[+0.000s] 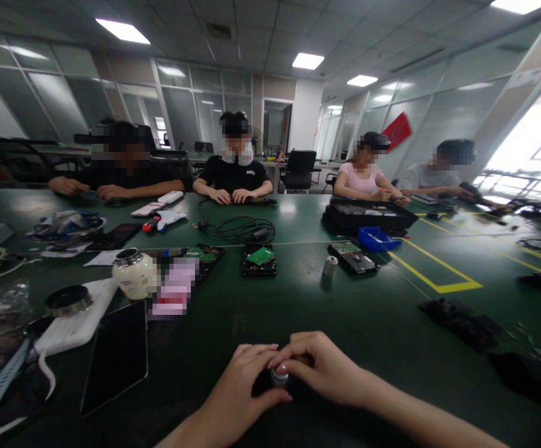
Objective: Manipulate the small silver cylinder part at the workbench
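1. A small silvery round part [279,377] sits just above the near edge of the table [298,305]. Both hands pinch it: the left hand [244,389] closes in from the side and the right hand [324,368] curls over its top.
2. It is tiny and mostly covered, so a loosened pinch would likely send it rolling off.
3. On the dark green table a tablet [117,354] and a white jar [134,274] lie to the left. Other people work opposite, in a glass-walled office.

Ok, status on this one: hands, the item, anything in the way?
Left hand and right hand both closed on a small silver round part, over the green table. Part mostly hidden by fingers. Dark tablet lies apart, to the left.
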Motion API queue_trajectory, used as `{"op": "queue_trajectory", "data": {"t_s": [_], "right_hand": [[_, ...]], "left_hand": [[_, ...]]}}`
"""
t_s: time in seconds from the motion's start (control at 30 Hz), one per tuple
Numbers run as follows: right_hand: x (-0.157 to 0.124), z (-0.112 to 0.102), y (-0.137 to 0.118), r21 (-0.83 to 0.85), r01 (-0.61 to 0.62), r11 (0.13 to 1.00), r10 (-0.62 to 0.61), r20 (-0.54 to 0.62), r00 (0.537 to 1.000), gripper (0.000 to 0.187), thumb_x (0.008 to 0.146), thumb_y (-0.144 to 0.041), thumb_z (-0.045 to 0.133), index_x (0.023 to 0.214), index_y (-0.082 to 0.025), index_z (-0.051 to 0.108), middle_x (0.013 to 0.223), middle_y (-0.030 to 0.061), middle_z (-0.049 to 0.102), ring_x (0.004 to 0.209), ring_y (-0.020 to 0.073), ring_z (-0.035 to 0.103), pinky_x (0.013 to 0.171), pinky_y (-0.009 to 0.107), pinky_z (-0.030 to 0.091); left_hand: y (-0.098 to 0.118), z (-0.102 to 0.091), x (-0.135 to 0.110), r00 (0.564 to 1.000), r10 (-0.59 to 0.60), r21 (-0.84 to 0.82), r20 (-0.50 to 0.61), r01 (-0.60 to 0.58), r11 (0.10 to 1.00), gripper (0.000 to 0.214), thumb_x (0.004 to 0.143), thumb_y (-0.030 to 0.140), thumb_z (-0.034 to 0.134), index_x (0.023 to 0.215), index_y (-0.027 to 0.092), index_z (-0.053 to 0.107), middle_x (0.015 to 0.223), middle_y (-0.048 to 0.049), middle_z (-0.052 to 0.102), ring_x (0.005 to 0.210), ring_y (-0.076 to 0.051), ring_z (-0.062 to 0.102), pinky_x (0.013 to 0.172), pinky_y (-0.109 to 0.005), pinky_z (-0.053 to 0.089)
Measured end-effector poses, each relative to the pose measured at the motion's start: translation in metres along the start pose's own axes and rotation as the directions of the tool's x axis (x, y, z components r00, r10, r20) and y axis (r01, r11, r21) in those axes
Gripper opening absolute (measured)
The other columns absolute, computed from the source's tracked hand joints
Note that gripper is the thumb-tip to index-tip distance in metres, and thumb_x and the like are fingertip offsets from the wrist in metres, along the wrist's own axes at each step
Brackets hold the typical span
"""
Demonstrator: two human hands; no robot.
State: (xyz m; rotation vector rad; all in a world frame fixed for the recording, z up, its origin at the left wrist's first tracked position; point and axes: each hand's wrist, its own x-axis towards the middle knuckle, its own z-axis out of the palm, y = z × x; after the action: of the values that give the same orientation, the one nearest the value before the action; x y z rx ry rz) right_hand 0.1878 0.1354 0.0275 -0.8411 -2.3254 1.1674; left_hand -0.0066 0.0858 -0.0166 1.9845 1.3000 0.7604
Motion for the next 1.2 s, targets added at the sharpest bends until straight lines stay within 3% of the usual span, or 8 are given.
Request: {"op": "queue_trajectory", "data": {"t_s": [0.37, 0.5, 0.6, 0.7, 0.8, 0.9, 1.07, 1.2], "right_hand": [[0.004, 0.01, 0.005, 0.046, -0.1, 0.994, 0.106, -0.182, 0.978, 0.021, 0.075, -0.039, 0.076, 0.073, -0.018, 0.075, 0.062, -0.0017, 0.058, 0.057, 0.0102, 0.044, 0.053, 0.022, 0.032], [0.002, -0.021, 0.014, 0.012, -0.072, 0.997, 0.072, -0.326, 0.943, 0.019, 0.078, -0.038, 0.072, 0.077, -0.019, 0.075, 0.066, -0.0003, 0.06, 0.057, 0.0112, 0.045, 0.053, 0.023, 0.033], [-0.001, -0.05, 0.043, -0.197, -0.113, 0.974, 0.017, -0.433, 0.901, 0.02, 0.077, -0.039, 0.073, 0.08, -0.02, 0.077, 0.066, 0.0003, 0.059, 0.059, 0.0129, 0.046, 0.057, 0.025, 0.035], [-0.006, -0.061, 0.078, -0.32, -0.229, 0.92, 0.072, -0.434, 0.898, 0.024, 0.079, -0.045, 0.07, 0.083, -0.022, 0.078, 0.065, 0.0003, 0.057, 0.061, 0.0143, 0.049, 0.06, 0.026, 0.036], [-0.008, -0.058, 0.096, -0.386, -0.279, 0.879, 0.129, -0.371, 0.92, 0.031, 0.079, -0.05, 0.068, 0.095, -0.026, 0.077, 0.066, -0.0018, 0.054, 0.063, 0.0144, 0.052, 0.069, 0.028, 0.038], [-0.009, -0.055, 0.097, -0.401, -0.288, 0.87, 0.153, -0.336, 0.929, 0.038, 0.078, -0.056, 0.067, 0.102, -0.027, 0.075, 0.068, -0.0025, 0.054, 0.066, 0.0147, 0.054, 0.074, 0.031, 0.038], [-0.008, -0.056, 0.097, -0.365, -0.293, 0.884, 0.161, -0.351, 0.923, 0.033, 0.078, -0.055, 0.067, 0.091, -0.026, 0.077, 0.07, -0.0008, 0.058, 0.068, 0.0158, 0.055, 0.077, 0.033, 0.037], [-0.008, -0.055, 0.097, -0.309, -0.249, 0.918, 0.13, -0.359, 0.924, 0.032, 0.081, -0.052, 0.066, 0.087, -0.023, 0.078, 0.069, 0.0001, 0.056, 0.066, 0.0156, 0.052, 0.07, 0.03, 0.039]], "left_hand": [[-0.001, 0.0, 0.0, 1.0, -0.008, 0.0, 0.014, 0.008, 1.0, 0.053, 0.073, 0.039, 0.079, 0.121, 0.024, 0.063, 0.123, -0.0085, 0.064, 0.116, -0.03, 0.053, 0.098, -0.045, 0.043], [-0.001, 0.0, 0.001, 1.0, -0.019, 0.008, 0.016, 0.018, 1.0, 0.049, 0.073, 0.039, 0.079, 0.118, 0.027, 0.065, 0.125, -0.0076, 0.063, 0.118, -0.03, 0.052, 0.101, -0.048, 0.041], [0.0, -0.001, 0.001, 0.999, -0.029, -0.005, 0.019, 0.029, 1.0, 0.047, 0.073, 0.041, 0.078, 0.117, 0.03, 0.065, 0.126, -0.0057, 0.063, 0.12, -0.03, 0.052, 0.102, -0.049, 0.04], [0.001, -0.002, 0.001, 0.998, -0.054, -0.011, 0.032, 0.055, 0.998, 0.046, 0.073, 0.042, 0.078, 0.116, 0.031, 0.066, 0.126, -0.0055, 0.063, 0.121, -0.03, 0.051, 0.103, -0.05, 0.039], [0.002, -0.004, 0.002, 0.997, -0.061, -0.013, 0.039, 0.061, 0.998, 0.045, 0.073, 0.042, 0.077, 0.115, 0.03, 0.067, 0.126, -0.0062, 0.063, 0.12, -0.031, 0.051, 0.102, -0.051, 0.039], [0.004, -0.005, 0.003, 0.998, -0.054, -0.018, 0.037, 0.055, 0.998, 0.044, 0.073, 0.04, 0.078, 0.114, 0.029, 0.067, 0.125, -0.0069, 0.063, 0.12, -0.032, 0.052, 0.101, -0.052, 0.04], [0.005, -0.004, 0.003, 0.998, -0.046, -0.003, 0.037, 0.047, 0.999, 0.044, 0.073, 0.039, 0.079, 0.114, 0.029, 0.067, 0.124, -0.0065, 0.064, 0.119, -0.032, 0.052, 0.101, -0.052, 0.04], [0.006, -0.005, 0.002, 0.999, -0.046, -0.004, 0.03, 0.046, 0.999, 0.044, 0.073, 0.039, 0.078, 0.114, 0.029, 0.066, 0.124, -0.006, 0.064, 0.12, -0.031, 0.052, 0.102, -0.05, 0.04]]}}
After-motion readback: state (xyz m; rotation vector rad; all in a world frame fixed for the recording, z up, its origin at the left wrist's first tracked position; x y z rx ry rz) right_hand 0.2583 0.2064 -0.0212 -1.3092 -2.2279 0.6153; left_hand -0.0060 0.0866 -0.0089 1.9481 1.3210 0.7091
